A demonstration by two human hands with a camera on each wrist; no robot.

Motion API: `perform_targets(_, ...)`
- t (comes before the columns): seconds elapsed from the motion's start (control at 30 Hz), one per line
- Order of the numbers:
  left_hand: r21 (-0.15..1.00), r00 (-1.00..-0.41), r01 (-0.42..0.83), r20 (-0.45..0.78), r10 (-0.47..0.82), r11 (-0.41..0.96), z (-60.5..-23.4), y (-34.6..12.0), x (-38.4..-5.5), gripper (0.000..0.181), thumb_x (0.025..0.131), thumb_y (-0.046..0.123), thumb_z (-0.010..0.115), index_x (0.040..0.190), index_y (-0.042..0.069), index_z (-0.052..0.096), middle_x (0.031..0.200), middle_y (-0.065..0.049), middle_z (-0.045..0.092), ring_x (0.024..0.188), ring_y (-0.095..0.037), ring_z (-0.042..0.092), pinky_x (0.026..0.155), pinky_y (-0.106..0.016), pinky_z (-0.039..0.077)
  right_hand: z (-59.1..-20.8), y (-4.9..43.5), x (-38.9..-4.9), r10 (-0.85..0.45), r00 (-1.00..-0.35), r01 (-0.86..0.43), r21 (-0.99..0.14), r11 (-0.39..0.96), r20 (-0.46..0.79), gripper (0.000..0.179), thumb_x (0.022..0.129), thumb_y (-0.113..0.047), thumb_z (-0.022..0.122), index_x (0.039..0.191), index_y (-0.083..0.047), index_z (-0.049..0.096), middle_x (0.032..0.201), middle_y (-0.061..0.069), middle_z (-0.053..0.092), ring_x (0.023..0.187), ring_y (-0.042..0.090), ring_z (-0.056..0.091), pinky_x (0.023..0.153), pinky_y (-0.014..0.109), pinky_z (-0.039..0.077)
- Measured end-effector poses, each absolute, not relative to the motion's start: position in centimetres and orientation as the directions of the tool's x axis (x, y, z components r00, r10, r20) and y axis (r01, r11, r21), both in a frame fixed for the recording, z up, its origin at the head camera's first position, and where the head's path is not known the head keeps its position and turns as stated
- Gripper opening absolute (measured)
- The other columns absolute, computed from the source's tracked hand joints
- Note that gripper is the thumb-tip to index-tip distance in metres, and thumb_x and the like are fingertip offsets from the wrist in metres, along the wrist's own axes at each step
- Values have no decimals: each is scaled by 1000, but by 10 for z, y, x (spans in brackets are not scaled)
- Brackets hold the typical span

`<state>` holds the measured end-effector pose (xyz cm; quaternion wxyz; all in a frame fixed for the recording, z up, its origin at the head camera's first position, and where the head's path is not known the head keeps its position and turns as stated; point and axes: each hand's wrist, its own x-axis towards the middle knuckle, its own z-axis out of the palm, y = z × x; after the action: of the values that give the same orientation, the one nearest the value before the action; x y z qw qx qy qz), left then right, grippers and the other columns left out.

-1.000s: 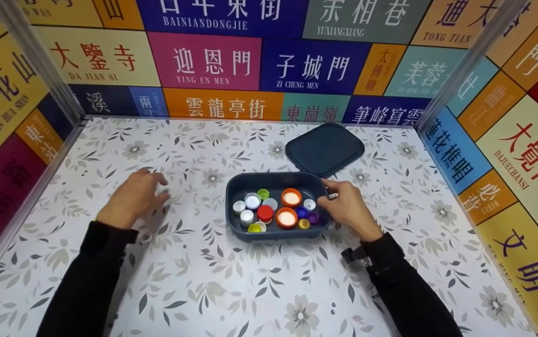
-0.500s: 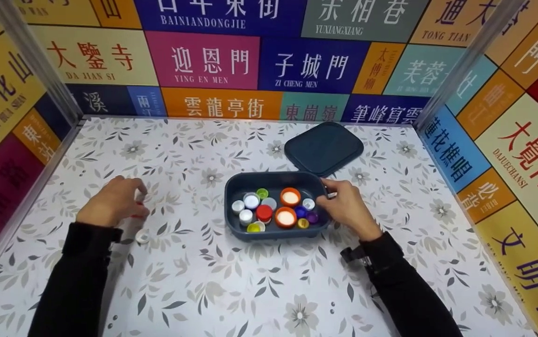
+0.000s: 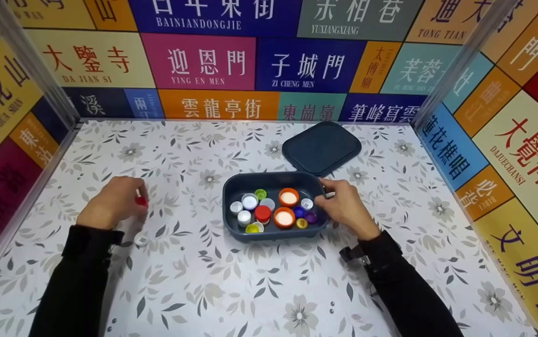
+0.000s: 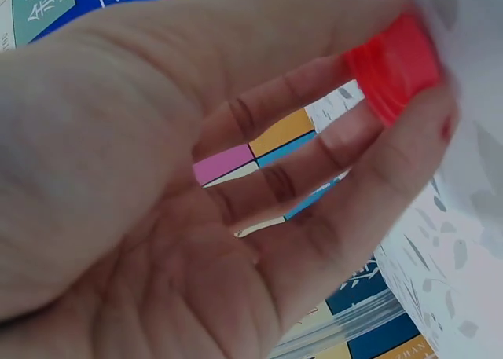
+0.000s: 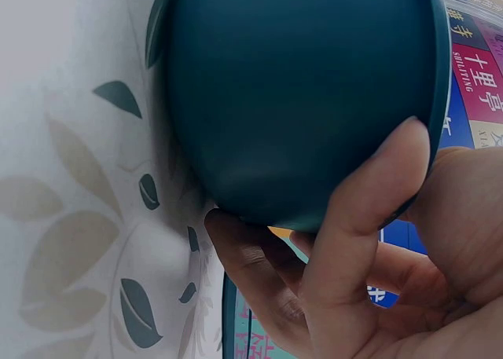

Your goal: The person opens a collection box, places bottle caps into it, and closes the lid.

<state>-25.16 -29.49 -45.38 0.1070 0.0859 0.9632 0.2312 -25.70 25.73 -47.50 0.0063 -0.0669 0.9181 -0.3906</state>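
My left hand (image 3: 112, 203) pinches a red bottle cap (image 3: 141, 201) between thumb and fingertips, left of the box and close over the table. In the left wrist view the ridged side of the cap (image 4: 401, 64) shows at the fingertips. A white cap (image 3: 141, 239) lies on the table just below that hand. My right hand (image 3: 347, 206) grips the right end of a dark blue rectangular box (image 3: 269, 235), thumb against its wall (image 5: 306, 100) in the right wrist view. Inside the box lie several bottle caps: white, orange-rimmed, a red one (image 3: 262, 213), green, yellow, blue and purple.
Behind the box, a little right, the dark blue lid (image 3: 322, 147) lies flat on the table. A floral cloth (image 3: 203, 290) covers the table. Panels with printed characters (image 3: 198, 61) stand along the back and both sides.
My left hand has moved left and a little toward me, its spread fingers closing on the red bottle cap. The right hand still grips the box, which has not visibly moved on the table.
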Motion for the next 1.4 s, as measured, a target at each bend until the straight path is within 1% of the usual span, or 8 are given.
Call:
perform_targets(0.13, 451, -967, 134, -137, 216, 882, -452, -290, -254, 25, 84, 1, 90, 106, 0, 79, 101, -19, 77, 95, -34, 68, 82, -42, 53, -475, 258, -257, -128, -991, -111, -719, 686, 31, 65, 95, -8, 76, 160, -11, 71, 132, 20, 86, 104, 27, 81, 86, 21, 61)
perform_targets(0.27, 431, -969, 173, -88, 232, 886, -451, -282, -254, 22, 85, 2, 88, 106, 0, 79, 102, -22, 77, 99, -37, 70, 87, -47, 55, -475, 258, -257, -127, -992, -108, -723, 683, 28, 65, 95, -8, 76, 160, -11, 71, 135, 19, 85, 102, 28, 82, 82, 20, 61)
perform_targets(0.43, 406, -965, 223, -37, 259, 886, -448, -266, -253, 22, 90, 5, 86, 110, -2, 79, 106, -26, 74, 100, -40, 70, 87, -52, 59, -474, 259, -257, -129, -991, -113, -728, 677, 33, 65, 95, -7, 75, 160, -10, 71, 139, 19, 84, 102, 28, 81, 79, 18, 60)
perform_targets(0.67, 408, -959, 266, 23, 281, 873, -441, -234, -248, 29, 90, 4, 91, 117, -1, 80, 109, -25, 70, 96, -38, 67, 82, -47, 60, -476, 257, -256, -118, -992, -110, -728, 677, 41, 66, 95, -7, 75, 161, -10, 70, 137, 21, 84, 104, 29, 82, 78, 17, 59)
perform_targets(0.8, 406, -932, 361, 115, 345, 840, -440, -211, -242, 30, 87, -2, 90, 116, -2, 80, 105, -24, 67, 91, -36, 67, 81, -49, 64, -479, 256, -255, -110, -992, -116, -737, 666, 56, 65, 95, -6, 75, 160, -9, 71, 127, 23, 86, 103, 28, 83, 78, 17, 60)
perform_targets(1.0, 384, -891, 453, 211, 401, 804, -432, -173, -235, 31, 89, -4, 92, 116, 0, 79, 109, -23, 67, 99, -41, 74, 88, -55, 72, -481, 254, -254, -99, -991, -133, -725, 676, 89, 62, 95, -6, 75, 157, -9, 74, 122, 22, 86, 105, 29, 80, 85, 27, 62)
perform_targets(1.17, 373, -855, 515, 290, 430, 772, -423, -143, -234, 30, 91, -2, 94, 117, 1, 79, 110, -21, 68, 102, -38, 74, 89, -51, 73, -481, 253, -253, -89, -991, -133, -722, 679, 99, 62, 95, -6, 75, 157, -8, 73, 125, 22, 86, 108, 30, 79, 92, 34, 64)
perform_targets(1.4, 372, -786, 615, 351, 508, 695, -421, -98, -237, 27, 94, 2, 93, 117, 3, 80, 109, -18, 68, 98, -33, 72, 84, -43, 72, -481, 252, -251, -87, -992, -127, -734, 668, 92, 63, 95, -5, 74, 157, -7, 72, 131, 23, 85, 110, 30, 80, 92, 32, 65)
